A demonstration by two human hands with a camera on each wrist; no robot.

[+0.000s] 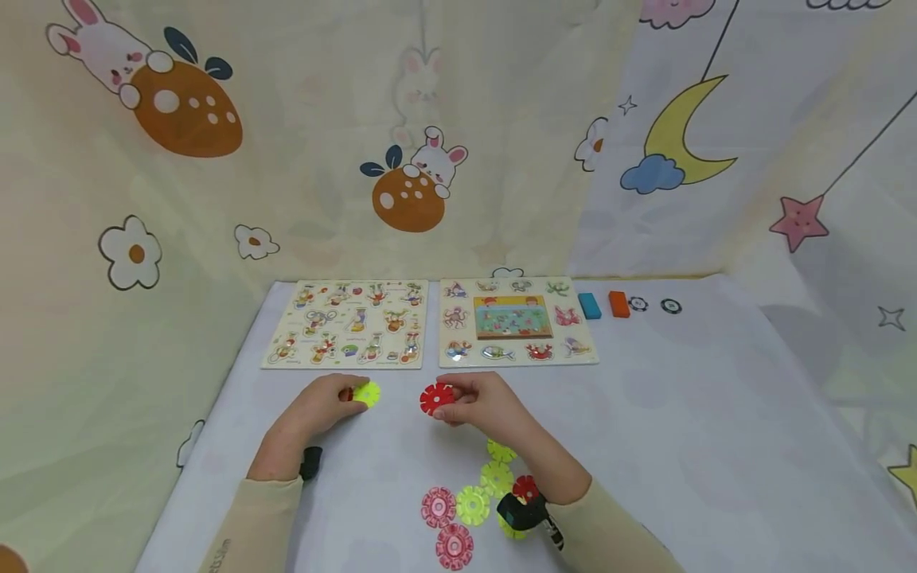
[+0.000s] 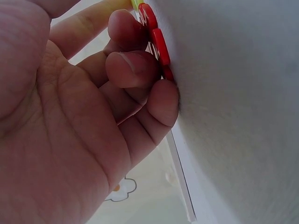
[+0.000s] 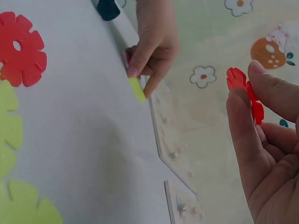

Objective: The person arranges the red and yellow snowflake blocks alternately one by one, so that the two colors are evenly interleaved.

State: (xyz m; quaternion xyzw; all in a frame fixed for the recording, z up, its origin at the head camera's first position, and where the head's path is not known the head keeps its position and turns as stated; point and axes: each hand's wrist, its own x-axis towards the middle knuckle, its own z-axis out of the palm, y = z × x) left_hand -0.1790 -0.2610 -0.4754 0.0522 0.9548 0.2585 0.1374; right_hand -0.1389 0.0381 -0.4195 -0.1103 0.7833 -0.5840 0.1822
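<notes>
My left hand pinches a yellow-green notched plastic disc between thumb and fingers, low over the table. A red notched disc sits against it under the same fingers; whether the two are joined is hidden. To the right, my right hand holds another red notched disc by its edge, the flat face showing in the head view. The right wrist view shows that red disc nearly edge-on between thumb and finger. A gap separates the two hands.
Loose discs lie nearer me: pink ones, several yellow-green ones and a red one, partly under the right wrist. Behind are two picture puzzle boards, blue and orange blocks, and two black-and-white rounds.
</notes>
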